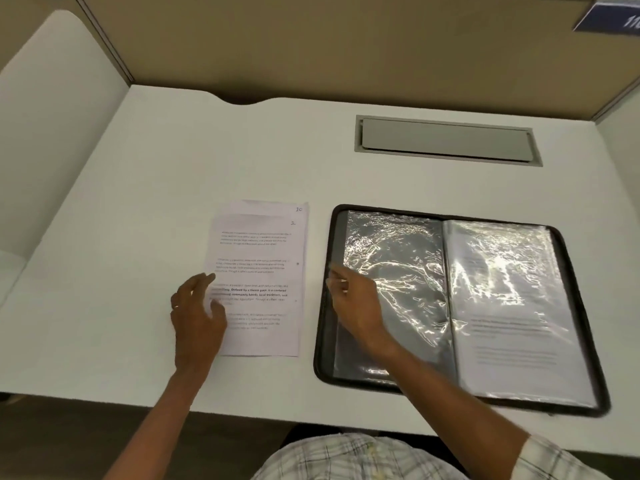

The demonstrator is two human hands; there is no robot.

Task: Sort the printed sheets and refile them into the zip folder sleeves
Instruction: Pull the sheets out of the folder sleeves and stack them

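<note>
While relaxed left hand point(197, 313) touches one sheet stack point(263, 244), right hand point(353, 299) pinches one sleeve point(398, 258).

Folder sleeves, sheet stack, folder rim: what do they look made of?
Sleeves: thin clear plastic film, glossy, with wrinkled white glare streaks and printed text showing through on the right page.
Sheet stack: plain white paper, matte, with no glare, black print and handwritten numbers.
Folder rim: dark and dull, probably fabric or soft plastic; too blurred to tell.

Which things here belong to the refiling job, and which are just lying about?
Job: stack of printed sheets, open zip folder, its empty-looking left sleeve, left hand on the stack, right hand at the sleeve's edge.
Not in use: cable hatch lid, blue sign.
</note>
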